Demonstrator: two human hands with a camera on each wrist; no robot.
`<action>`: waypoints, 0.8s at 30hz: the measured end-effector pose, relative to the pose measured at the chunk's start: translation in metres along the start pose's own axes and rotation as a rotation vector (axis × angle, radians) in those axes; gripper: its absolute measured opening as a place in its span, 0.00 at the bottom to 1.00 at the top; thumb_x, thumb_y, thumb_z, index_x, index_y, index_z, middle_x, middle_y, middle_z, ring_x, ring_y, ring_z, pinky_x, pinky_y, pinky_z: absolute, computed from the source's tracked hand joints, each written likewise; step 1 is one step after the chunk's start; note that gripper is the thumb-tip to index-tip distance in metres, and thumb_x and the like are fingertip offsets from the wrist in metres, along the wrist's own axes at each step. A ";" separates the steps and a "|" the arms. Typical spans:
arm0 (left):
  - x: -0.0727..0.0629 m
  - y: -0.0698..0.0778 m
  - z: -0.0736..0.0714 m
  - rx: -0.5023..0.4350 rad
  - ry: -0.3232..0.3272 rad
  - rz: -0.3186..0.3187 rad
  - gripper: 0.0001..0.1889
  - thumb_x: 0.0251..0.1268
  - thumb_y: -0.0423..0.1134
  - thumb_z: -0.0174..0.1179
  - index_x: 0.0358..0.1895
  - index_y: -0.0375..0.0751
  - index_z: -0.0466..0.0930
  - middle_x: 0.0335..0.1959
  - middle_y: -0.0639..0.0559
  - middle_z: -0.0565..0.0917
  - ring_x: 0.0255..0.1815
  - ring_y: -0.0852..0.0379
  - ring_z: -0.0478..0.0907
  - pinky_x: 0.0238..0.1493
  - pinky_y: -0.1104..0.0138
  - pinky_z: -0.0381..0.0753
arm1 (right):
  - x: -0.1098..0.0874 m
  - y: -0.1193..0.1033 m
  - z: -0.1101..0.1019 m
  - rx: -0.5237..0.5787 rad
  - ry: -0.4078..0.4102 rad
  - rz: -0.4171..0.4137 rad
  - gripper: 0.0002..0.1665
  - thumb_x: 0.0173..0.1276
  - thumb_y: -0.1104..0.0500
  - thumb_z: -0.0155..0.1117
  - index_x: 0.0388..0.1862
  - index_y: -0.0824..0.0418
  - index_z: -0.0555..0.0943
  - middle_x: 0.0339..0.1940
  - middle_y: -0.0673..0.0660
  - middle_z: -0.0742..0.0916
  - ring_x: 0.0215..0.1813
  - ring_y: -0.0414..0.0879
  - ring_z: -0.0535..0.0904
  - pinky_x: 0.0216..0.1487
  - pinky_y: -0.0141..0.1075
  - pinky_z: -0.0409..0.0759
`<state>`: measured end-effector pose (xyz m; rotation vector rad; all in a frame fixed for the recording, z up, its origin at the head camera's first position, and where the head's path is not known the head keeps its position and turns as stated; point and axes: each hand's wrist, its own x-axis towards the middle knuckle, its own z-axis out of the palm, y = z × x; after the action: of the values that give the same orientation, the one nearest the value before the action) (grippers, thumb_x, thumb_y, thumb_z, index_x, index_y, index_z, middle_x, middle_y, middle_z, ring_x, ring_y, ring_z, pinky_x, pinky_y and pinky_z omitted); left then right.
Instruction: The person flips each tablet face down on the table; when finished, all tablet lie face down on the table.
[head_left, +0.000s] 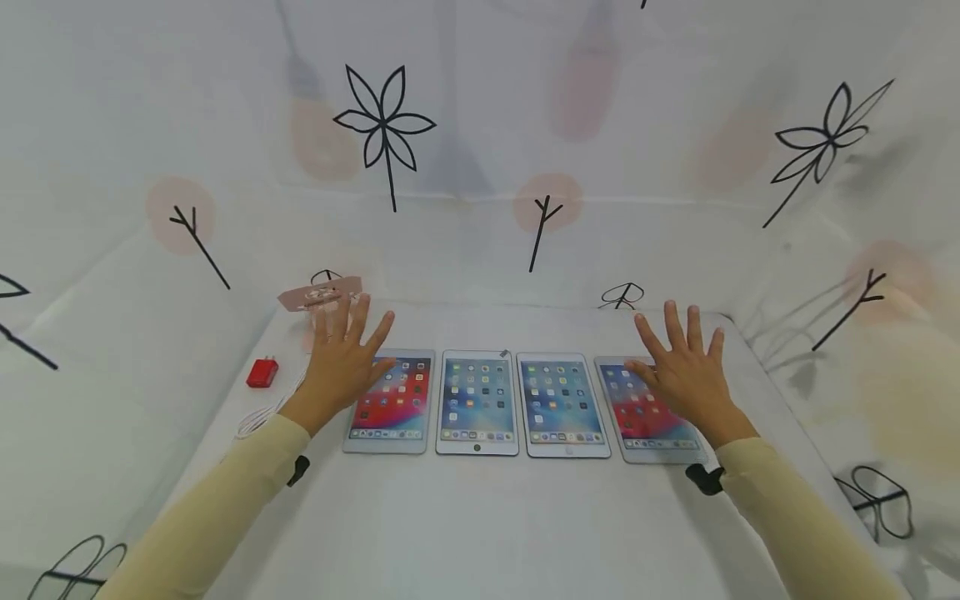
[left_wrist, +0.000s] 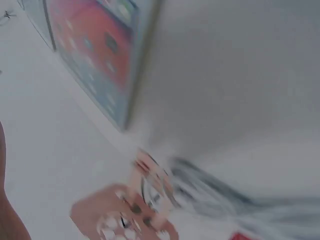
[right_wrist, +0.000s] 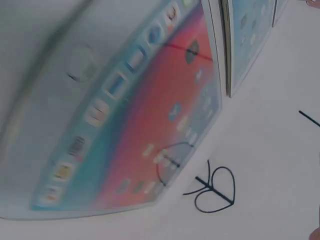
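Observation:
Four-edged flat tablets lie side by side on the white table. With fingers spread, my left hand [head_left: 333, 371] hovers by the leftmost tablet [head_left: 408, 400] and overlaps its left side in the head view. My right hand [head_left: 688, 379], fingers also spread, overlaps the rightmost tablet [head_left: 637, 417]. Both outer tablets have red-and-blue screens. Between them lie two pale-blue-screened tablets, a left one [head_left: 477, 398] and a right one [head_left: 564, 402]. The right wrist view shows the rightmost tablet [right_wrist: 165, 100] large and close; the left wrist view catches the leftmost tablet [left_wrist: 95, 55]. Neither hand holds anything.
Left of my left hand sit a red charger plug [head_left: 262, 372] and a coiled white cable [head_left: 255, 422]. A pink decorated flat piece [head_left: 315, 294] lies at the back left. Patterned white cloth [head_left: 465, 250] rises behind the table.

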<state>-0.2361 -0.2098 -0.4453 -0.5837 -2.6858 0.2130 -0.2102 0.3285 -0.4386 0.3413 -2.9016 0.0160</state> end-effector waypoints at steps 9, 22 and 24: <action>0.027 0.110 -0.008 -0.534 -0.192 -0.082 0.30 0.77 0.52 0.54 0.78 0.50 0.65 0.78 0.43 0.66 0.78 0.40 0.62 0.73 0.44 0.67 | -0.068 0.028 0.005 0.275 -0.083 0.245 0.46 0.76 0.46 0.60 0.80 0.68 0.54 0.67 0.80 0.69 0.64 0.79 0.66 0.55 0.75 0.70; 0.081 0.290 -0.022 -1.723 -0.656 -0.407 0.28 0.71 0.45 0.62 0.71 0.41 0.72 0.51 0.46 0.85 0.51 0.48 0.84 0.55 0.58 0.85 | -0.113 0.051 0.009 0.619 -0.422 0.502 0.47 0.80 0.39 0.49 0.73 0.80 0.58 0.50 0.77 0.81 0.42 0.54 0.81 0.41 0.47 0.84; 0.087 0.310 -0.024 -1.805 -0.715 -0.451 0.28 0.71 0.44 0.63 0.70 0.37 0.73 0.52 0.45 0.84 0.53 0.46 0.82 0.59 0.55 0.83 | -0.114 0.051 0.011 0.640 -0.439 0.514 0.47 0.80 0.39 0.48 0.72 0.81 0.58 0.52 0.79 0.80 0.44 0.56 0.82 0.44 0.50 0.85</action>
<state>-0.1852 0.1080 -0.4639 -0.2172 -2.7185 -2.6603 -0.1159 0.4033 -0.4736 -0.3684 -3.2425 1.0850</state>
